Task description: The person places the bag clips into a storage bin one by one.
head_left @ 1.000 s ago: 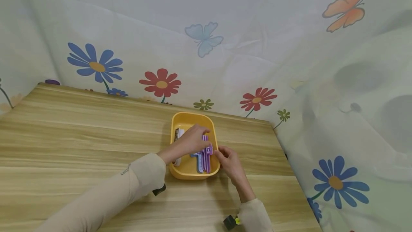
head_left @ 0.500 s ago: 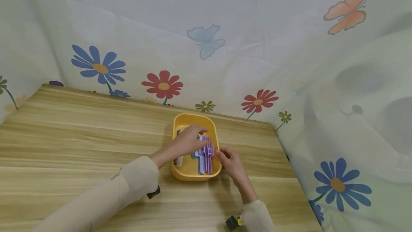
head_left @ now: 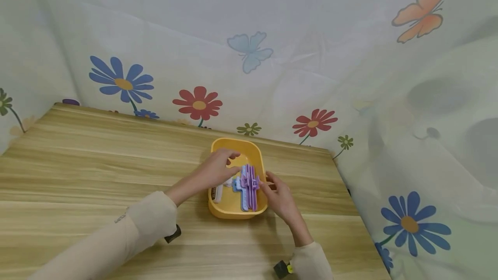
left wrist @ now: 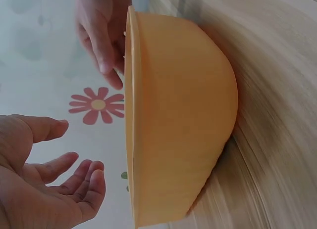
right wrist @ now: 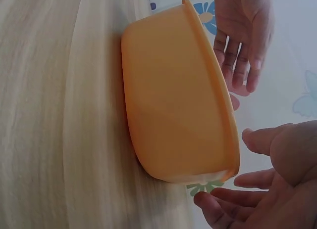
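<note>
A yellow plastic basin [head_left: 233,215] stands on the table. My left hand [head_left: 214,168] hovers over its left half, with fingers spread and nothing visible between them; the left wrist view also shows that hand [left wrist: 54,184] apart from the rim. My right hand [head_left: 281,196] is at the basin's right rim, thumb on one side and fingers on the other; in the right wrist view its fingers are loosely extended. Inside lie slim purple plastic clip-like pieces [head_left: 253,193] beside a light blue one [head_left: 244,198]. A white object with a dark patterned strip [head_left: 216,194] lies along the left wall, partly hidden.
The wood-grain table [head_left: 116,163] extends to both sides of the basin. Behind it hangs a pale cloth [head_left: 311,64] printed with flowers and butterflies. A purple item [head_left: 71,102] shows at the table's far left corner.
My left hand has drawn back leftward from the purple and blue pieces, uncovering more of them. My right hand has stayed at the rim.
</note>
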A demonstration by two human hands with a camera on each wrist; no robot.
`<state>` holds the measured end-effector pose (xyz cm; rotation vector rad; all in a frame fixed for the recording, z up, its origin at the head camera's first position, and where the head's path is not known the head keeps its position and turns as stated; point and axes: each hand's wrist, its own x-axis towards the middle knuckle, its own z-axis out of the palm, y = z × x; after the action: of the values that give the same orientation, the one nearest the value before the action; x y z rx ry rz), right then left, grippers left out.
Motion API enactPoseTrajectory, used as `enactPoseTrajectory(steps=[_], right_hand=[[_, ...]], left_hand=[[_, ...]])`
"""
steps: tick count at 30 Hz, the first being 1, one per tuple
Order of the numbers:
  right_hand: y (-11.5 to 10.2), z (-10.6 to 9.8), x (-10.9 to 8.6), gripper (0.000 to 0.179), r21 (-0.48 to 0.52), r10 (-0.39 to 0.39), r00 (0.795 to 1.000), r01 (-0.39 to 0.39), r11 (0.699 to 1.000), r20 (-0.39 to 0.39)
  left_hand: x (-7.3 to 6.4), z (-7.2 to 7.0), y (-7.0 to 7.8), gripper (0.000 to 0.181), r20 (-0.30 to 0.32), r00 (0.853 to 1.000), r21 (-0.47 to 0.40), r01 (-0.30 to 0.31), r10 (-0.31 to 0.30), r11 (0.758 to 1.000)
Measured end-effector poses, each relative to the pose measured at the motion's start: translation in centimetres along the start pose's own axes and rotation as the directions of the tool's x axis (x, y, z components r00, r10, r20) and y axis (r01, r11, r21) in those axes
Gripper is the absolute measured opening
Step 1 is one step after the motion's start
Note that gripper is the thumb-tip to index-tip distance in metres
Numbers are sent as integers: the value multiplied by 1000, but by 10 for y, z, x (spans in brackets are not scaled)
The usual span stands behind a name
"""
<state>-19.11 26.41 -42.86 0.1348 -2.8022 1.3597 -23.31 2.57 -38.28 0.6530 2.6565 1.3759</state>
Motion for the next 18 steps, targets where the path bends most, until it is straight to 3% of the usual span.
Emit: enactPoseTrajectory(steps=[7,18], right_hand=[[-8,-3,-4,57,-61,-38,999,39,997,16],[-11,-6,-7,59,-188,-87,996,91,978,29]], left_hand=[[-8,-14,-10,46,-7,1000,27,-6,6,1000],[-24,-33,-28,49,-33,999,72,36,-34,997]])
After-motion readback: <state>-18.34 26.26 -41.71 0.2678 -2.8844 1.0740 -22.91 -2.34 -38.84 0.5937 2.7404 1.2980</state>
